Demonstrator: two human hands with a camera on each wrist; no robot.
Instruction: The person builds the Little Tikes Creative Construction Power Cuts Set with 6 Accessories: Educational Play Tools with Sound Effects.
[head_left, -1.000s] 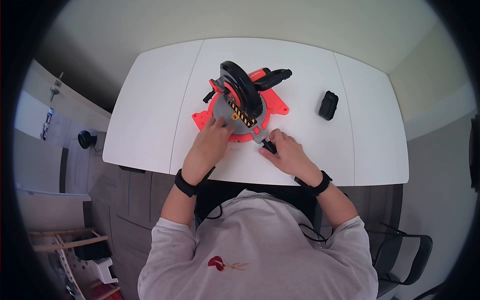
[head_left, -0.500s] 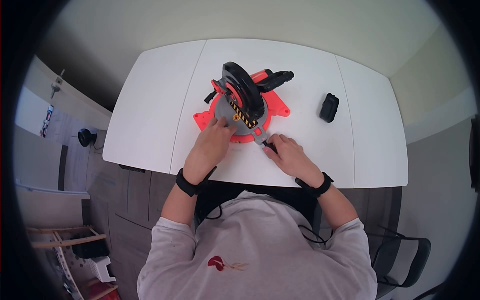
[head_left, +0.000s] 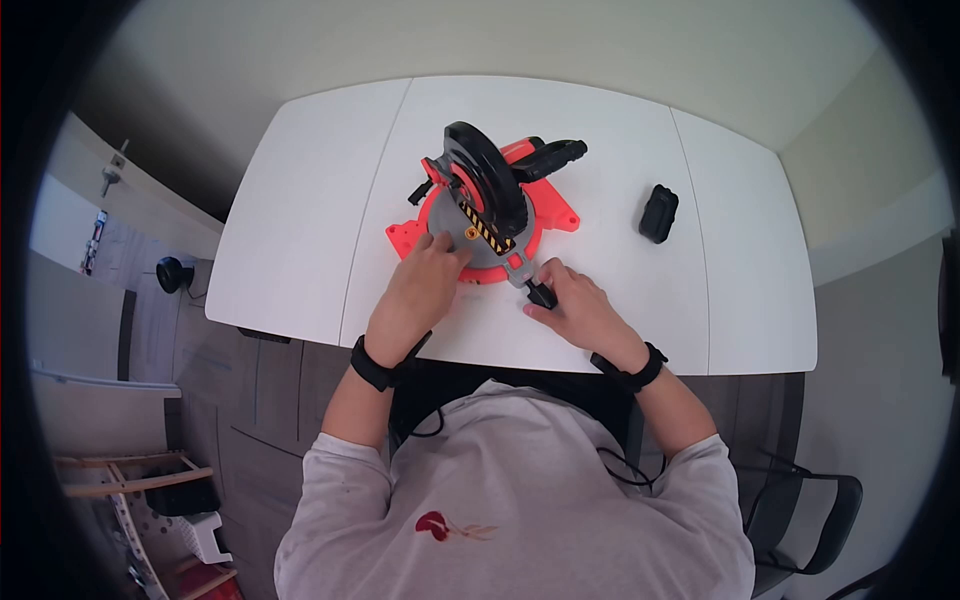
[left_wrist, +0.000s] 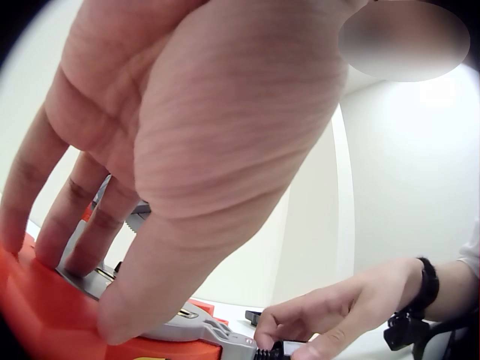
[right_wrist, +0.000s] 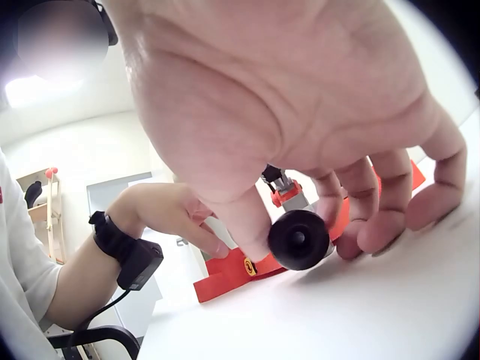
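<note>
A red, grey and black miter saw (head_left: 488,215) stands on the white table, its round grey turntable set in a red base (head_left: 404,238). My left hand (head_left: 417,297) lies on the near left of it, fingertips and thumb pressing the base and turntable with the fingers fairly straight. At the front, a black knob (right_wrist: 299,240) ends the turntable's grey arm. My right hand (head_left: 577,303) pinches this knob between thumb and index finger; the other fingers curve down beside it, their tips at the tabletop.
A small black case-like object (head_left: 658,213) lies on the white table (head_left: 620,130) to the right of the saw. A black chair (head_left: 830,520) stands at the lower right, and a wooden rack (head_left: 130,485) is low on the left. Both wrists wear black bands.
My right hand's thumb and index finger closed further over the knob half a second ago, and now have shifted so more of it shows. The left hand and saw stay put.
</note>
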